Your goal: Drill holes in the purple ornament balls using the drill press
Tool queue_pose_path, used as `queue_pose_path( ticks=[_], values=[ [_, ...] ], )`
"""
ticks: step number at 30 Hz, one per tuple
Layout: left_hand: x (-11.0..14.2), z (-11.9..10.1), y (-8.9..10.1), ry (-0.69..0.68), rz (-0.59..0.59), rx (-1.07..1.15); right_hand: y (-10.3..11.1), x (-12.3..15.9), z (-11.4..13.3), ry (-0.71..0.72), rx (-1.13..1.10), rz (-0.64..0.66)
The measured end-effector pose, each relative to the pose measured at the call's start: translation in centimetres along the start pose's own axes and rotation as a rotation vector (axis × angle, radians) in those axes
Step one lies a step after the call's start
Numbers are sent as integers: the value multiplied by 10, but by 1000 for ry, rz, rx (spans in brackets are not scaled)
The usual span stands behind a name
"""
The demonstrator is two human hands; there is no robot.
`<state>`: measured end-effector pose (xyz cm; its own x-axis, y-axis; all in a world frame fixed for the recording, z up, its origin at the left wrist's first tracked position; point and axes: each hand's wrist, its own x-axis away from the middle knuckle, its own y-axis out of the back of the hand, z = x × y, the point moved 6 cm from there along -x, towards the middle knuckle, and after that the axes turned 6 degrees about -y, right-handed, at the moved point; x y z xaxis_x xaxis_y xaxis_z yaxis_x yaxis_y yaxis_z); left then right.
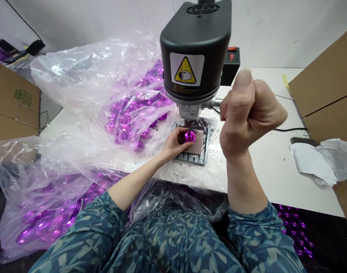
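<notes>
Two hands in head view. Left hand (169,144): fingers (182,132) curled around magenta faceted gem (190,137), holding it on tan pad (197,146) under drill press chuck (188,122). Gem looks light, hard, glossy, probably slippery; best gripped by its rim, clear of chuck. Right hand (247,117) clenched, empty, raised right of those fingers. Beyond fingers, clear plastic bag (76,87) of more magenta gems (125,121); black shavings (207,123) just beyond pad.

Left hand (170,145) gripping magenta faceted bead (190,136) | jig plate (194,160) beneath bench drill (194,49) | right hand (247,115) raised, fisted, apparently empty | black swarf (208,125) scattered
</notes>
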<state>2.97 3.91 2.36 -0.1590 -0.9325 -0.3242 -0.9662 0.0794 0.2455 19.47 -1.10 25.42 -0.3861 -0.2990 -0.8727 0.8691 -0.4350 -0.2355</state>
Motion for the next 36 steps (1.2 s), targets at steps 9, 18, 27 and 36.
queue_pose_path(
  ticks=[9, 18, 27, 36],
  values=[
    [-1, -6, 2, -25, 24, -27, 11, 28, -9, 94, -88, -46],
    [1, -1, 1, -18, -1, 7, 16, 46, -15, 320, -179, 28],
    [1, -1, 0, -34, -11, 16, 17, 51, -16, 454, -214, 66],
    [6, -14, 2, 15, -114, -91, 4, 6, -9, 81, 45, 53]
  ],
)
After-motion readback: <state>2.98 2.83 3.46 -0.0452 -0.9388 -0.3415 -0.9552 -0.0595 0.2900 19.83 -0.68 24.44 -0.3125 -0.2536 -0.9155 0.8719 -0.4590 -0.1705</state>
